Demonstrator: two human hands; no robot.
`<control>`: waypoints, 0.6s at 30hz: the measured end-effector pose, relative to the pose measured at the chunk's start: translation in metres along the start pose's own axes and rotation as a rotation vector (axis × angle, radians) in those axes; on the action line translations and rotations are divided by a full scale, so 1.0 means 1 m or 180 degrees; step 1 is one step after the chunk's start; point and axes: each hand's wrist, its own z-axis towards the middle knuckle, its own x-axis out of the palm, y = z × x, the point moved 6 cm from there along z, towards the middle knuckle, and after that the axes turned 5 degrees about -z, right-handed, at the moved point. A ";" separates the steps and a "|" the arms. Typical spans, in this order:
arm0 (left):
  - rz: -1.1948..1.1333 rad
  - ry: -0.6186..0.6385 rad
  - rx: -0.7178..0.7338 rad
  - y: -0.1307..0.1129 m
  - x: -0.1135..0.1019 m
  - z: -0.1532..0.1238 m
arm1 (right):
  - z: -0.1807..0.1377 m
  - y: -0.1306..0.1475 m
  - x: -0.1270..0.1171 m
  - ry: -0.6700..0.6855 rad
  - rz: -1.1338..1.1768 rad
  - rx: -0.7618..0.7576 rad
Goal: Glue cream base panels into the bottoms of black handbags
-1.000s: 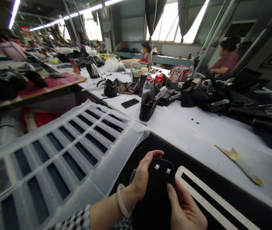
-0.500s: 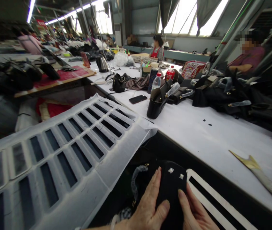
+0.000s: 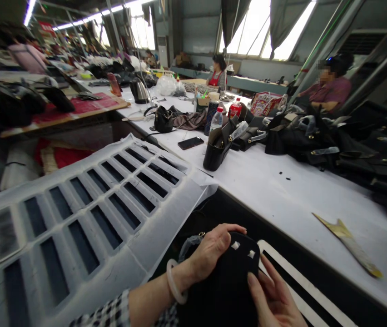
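Observation:
A black handbag [image 3: 225, 286] fills the space between my hands, low in the view. Two small whitish patches sit near the top of its rounded panel. My left hand [image 3: 210, 250] is closed over the bag's upper left edge, its fingers reaching along the top. On the right edge, my right hand [image 3: 273, 293] grips with the thumb on the dark face and the other fingers at the side. A plastic-wrapped handle [image 3: 188, 247] with a gold ring shows behind my left wrist. The bag's lower part is cut off by the frame.
At left lies a white slotted sheet [image 3: 139, 245]; a pale slotted strip [image 3: 302, 277] is at right. The white table [image 3: 265, 195] bears a knife-like tool wrapped in yellow [image 3: 348, 245], a standing black bag [image 3: 214, 152], a phone [image 3: 191, 143], bottles and piled black bags [image 3: 343, 150]. Other people work beyond.
My left hand has moved from lying flat on the bag's left side up to its top edge, with fingers bent over it. My right hand keeps its grip. The view has shifted slightly right.

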 end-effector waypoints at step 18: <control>-0.0347 -0.0118 0.0090 0.009 0.005 0.003 | -0.005 0.065 0.012 0.0036 -0.1485 -0.3079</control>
